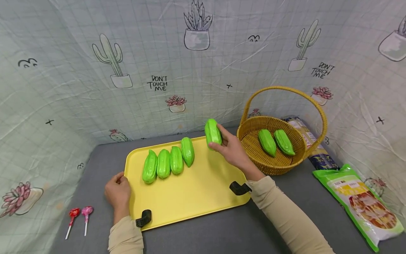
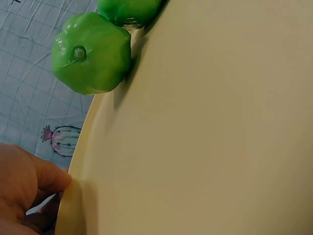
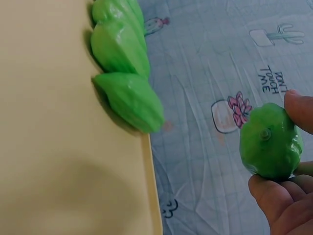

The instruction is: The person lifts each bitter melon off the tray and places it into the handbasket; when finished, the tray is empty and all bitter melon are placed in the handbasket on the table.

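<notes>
My right hand (image 1: 233,150) holds a glossy green ridged fruit (image 1: 212,133) above the far right part of the yellow tray (image 1: 196,197), thumb and fingers on opposite sides. The right wrist view shows this fruit (image 3: 270,142) end-on, with a small round stub. My left hand (image 1: 118,190) pinches the tray's left rim; in the left wrist view its fingers (image 2: 54,177) meet the edge. Several matching green fruits (image 1: 163,163) lie side by side at the tray's far left, the rightmost one (image 1: 188,151) set slightly farther back.
Right of the tray stands a wicker basket (image 1: 276,169) with a tall handle and two green fruits (image 1: 267,142) inside. Behind it lies a dark blue package (image 1: 320,157), and nearer, a green-and-white food bag (image 1: 361,204). Two lollipops (image 1: 74,212) lie at the left.
</notes>
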Action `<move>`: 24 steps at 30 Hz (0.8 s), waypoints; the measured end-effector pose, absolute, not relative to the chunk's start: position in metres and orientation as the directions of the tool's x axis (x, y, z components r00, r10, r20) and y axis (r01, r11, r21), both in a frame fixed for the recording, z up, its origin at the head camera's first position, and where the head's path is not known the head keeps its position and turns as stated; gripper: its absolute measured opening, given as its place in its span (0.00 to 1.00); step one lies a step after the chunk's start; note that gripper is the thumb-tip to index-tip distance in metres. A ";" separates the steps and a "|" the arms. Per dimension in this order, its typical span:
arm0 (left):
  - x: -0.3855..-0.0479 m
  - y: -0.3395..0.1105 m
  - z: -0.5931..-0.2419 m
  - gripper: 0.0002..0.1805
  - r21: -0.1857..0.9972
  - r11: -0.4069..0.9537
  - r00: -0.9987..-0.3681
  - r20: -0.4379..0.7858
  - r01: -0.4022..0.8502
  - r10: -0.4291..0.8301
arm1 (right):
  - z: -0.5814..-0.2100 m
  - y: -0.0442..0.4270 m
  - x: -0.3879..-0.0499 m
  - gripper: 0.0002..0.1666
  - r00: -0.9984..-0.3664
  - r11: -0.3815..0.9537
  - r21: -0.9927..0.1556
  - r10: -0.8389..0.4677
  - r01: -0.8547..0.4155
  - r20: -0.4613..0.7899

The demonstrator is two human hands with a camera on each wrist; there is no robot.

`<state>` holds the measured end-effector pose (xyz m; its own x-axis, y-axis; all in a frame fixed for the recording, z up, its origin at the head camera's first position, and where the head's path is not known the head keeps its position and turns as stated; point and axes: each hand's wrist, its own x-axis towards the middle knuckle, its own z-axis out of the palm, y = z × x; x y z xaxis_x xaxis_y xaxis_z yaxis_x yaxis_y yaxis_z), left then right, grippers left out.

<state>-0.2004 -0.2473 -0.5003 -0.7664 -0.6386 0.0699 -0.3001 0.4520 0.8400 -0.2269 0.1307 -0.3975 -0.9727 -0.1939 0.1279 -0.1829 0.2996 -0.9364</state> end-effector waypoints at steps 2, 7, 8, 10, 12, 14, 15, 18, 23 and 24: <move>-0.201 -0.247 -0.500 0.21 0.842 0.449 -0.767 0.066 -0.301 -0.638 | -0.396 0.137 -0.226 0.51 -0.976 0.296 -0.939 -0.177 -0.174 0.125; -0.201 -0.246 -0.501 0.21 0.839 0.447 -0.764 0.059 -0.311 -0.642 | -0.396 0.149 -0.226 0.50 -0.983 0.291 -0.946 -0.151 -0.143 0.102; -0.202 -0.246 -0.501 0.21 0.837 0.449 -0.765 0.058 -0.313 -0.642 | -0.397 0.152 -0.225 0.50 -0.984 0.291 -0.947 -0.151 -0.139 0.098; -0.201 -0.246 -0.501 0.21 0.836 0.450 -0.764 0.059 -0.314 -0.643 | -0.397 0.155 -0.225 0.50 -0.984 0.288 -0.949 -0.152 -0.132 0.091; -0.201 -0.245 -0.500 0.21 0.839 0.447 -0.766 0.059 -0.309 -0.640 | -0.396 0.159 -0.224 0.50 -0.985 0.289 -0.949 -0.149 -0.128 0.088; -0.200 -0.245 -0.500 0.21 0.843 0.443 -0.766 0.058 -0.306 -0.640 | -0.397 0.163 -0.223 0.50 -0.986 0.280 -0.952 -0.146 -0.121 0.083; -0.200 -0.245 -0.499 0.21 0.844 0.441 -0.766 0.059 -0.304 -0.640 | -0.397 0.165 -0.223 0.50 -0.986 0.279 -0.953 -0.143 -0.120 0.082; -0.200 -0.244 -0.499 0.21 0.846 0.439 -0.764 0.060 -0.303 -0.643 | -0.398 0.174 -0.224 0.50 -0.986 0.284 -0.952 -0.145 -0.117 0.078; -0.200 -0.245 -0.498 0.21 0.842 0.438 -0.761 0.052 -0.315 -0.647 | -0.398 0.192 -0.225 0.51 -0.989 0.317 -0.943 -0.132 -0.105 0.066; -0.200 -0.245 -0.498 0.21 0.842 0.436 -0.760 0.049 -0.317 -0.648 | -0.398 0.195 -0.225 0.51 -0.990 0.318 -0.943 -0.128 -0.101 0.063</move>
<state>-0.1997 -0.2449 -0.4979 -0.7604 -0.6476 0.0492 -0.3171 0.4363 0.8421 -0.2252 0.1953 -0.3983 -0.9898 -0.1281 0.0625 -0.1007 0.3180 -0.9427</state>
